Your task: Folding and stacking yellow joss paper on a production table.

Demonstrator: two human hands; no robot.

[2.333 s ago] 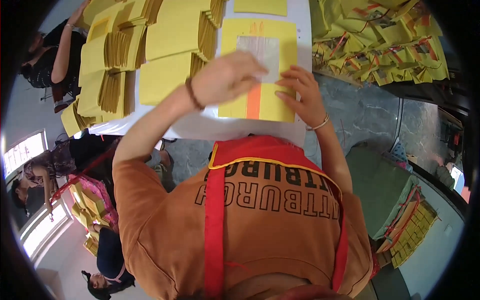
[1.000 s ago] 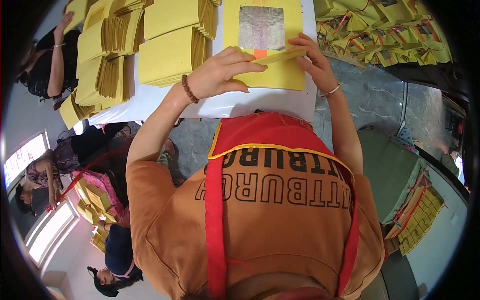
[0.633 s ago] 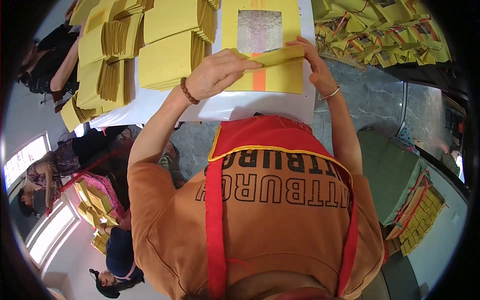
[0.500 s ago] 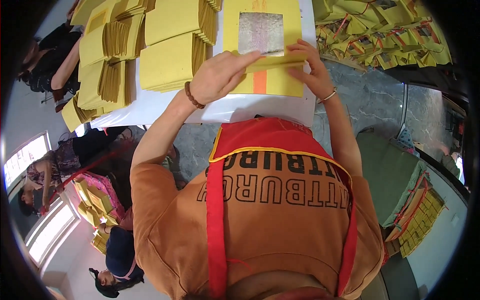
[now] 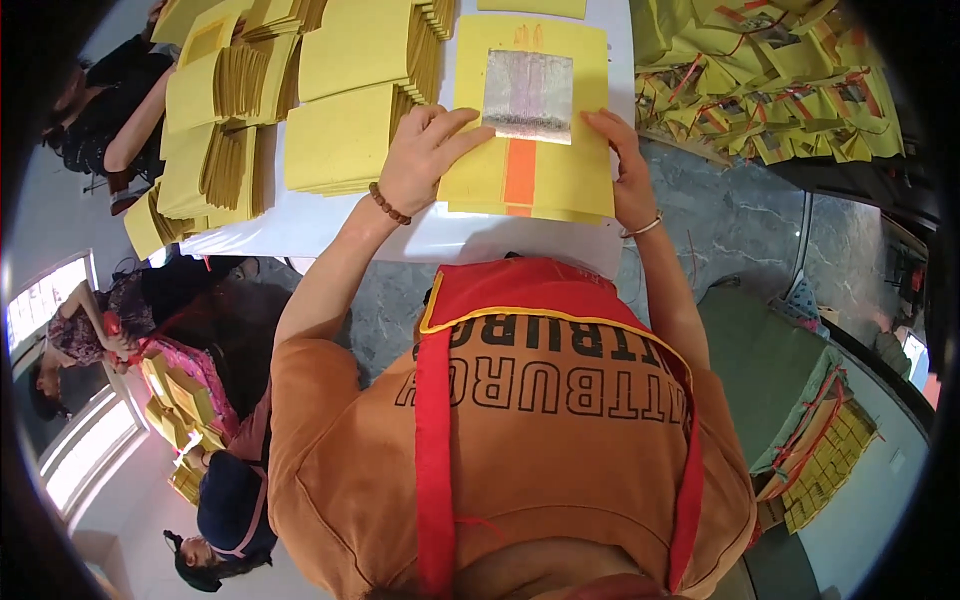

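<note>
A stack of flat yellow paper sheets (image 5: 545,185) lies on the table before me. The top sheet bears a silver foil square (image 5: 530,85) and an orange stripe below it. My left hand (image 5: 425,155) holds the left edge, with its fingers lying over the paper towards the foil. At the right edge, my right hand (image 5: 625,165) grips the sheets, its fingertips on top beside the foil. The undersides of both hands' grips are hidden.
Folded yellow paper bundles (image 5: 340,140) are piled on the white table (image 5: 320,215) at the left. Another yellow sheet (image 5: 530,6) lies beyond. Many yellow papers with red ties (image 5: 760,90) are heaped at the right. Other people (image 5: 235,500) work at the left.
The raised fold of the top sheet's near part has been laid flat. My left hand has drawn back to the left edge, and my right hand has moved down the right edge.
</note>
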